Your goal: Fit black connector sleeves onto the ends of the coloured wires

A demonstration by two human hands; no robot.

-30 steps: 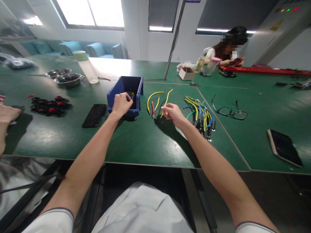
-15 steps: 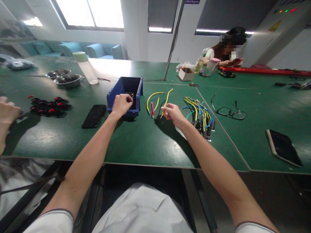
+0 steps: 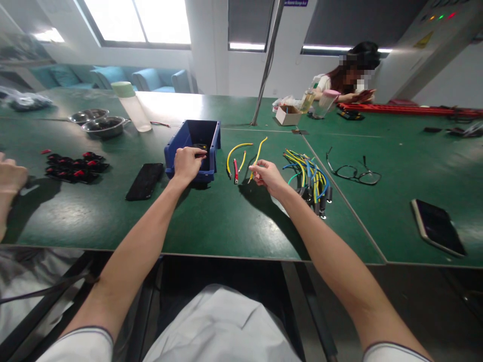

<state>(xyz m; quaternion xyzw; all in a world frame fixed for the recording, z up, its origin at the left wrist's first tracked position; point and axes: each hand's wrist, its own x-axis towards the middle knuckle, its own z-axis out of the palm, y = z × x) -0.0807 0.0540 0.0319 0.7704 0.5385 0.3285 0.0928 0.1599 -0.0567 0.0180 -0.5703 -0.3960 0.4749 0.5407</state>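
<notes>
My right hand (image 3: 268, 175) is closed in a pinch on a short yellow wire (image 3: 260, 150), which slants up and away from the fingers. My left hand (image 3: 187, 163) reaches over the front wall of a blue plastic bin (image 3: 173, 150), fingers curled together; what they hold, if anything, is hidden. Small dark parts (image 3: 200, 147) lie inside the bin. Between bin and right hand, a curved yellow wire (image 3: 234, 150), a shorter yellow wire (image 3: 242, 160) and a red piece with a metal end (image 3: 236, 172) rest on the green table (image 3: 211, 221).
Bundled yellow and blue wires (image 3: 311, 173) lie right of my right hand, near eyeglasses (image 3: 354, 173) and a phone (image 3: 437, 226). Left are a black phone (image 3: 145, 181), black-and-red parts (image 3: 77, 167) and another person's hand (image 3: 11, 176). A metal pole (image 3: 266, 70) stands behind.
Both hands keep nearly the same positions, with the left fingers shifting slightly at the bin. The whole view has moved a little, so things sit slightly farther left.
</notes>
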